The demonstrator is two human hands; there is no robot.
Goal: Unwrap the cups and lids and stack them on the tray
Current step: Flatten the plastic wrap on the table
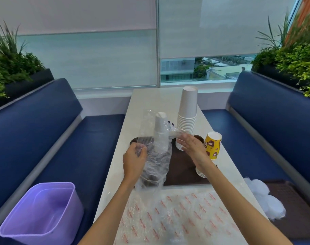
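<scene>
Both forearms reach forward over the table (147, 96) from the bottom edge of the view. The left hand (134, 157) is held knuckles up, its fingers curled round a bunch of the clear plastic wrap (155, 167) at the left side of the sleeve. The right hand (190, 145) is turned palm-left with its fingers nearly straight, their tips at a taut strip of wrap. Its thumb is hidden and the fingers are blurred, so I cannot tell whether it pinches the wrap or only touches it. Between the hands, a wrapped stack of white cups (160, 123) stands upside down over the brown tray (183, 175), its lower part lost behind crinkled film. A tall stack of white cups (187, 110) stands on the tray's far right, and the right wrist covers part of a stack of yellow cups (212, 144) beside it. Lids (264, 200) lie on the right-hand seat, too pale to count. A printed plastic sheet (177, 218) covers the near end of the table.
</scene>
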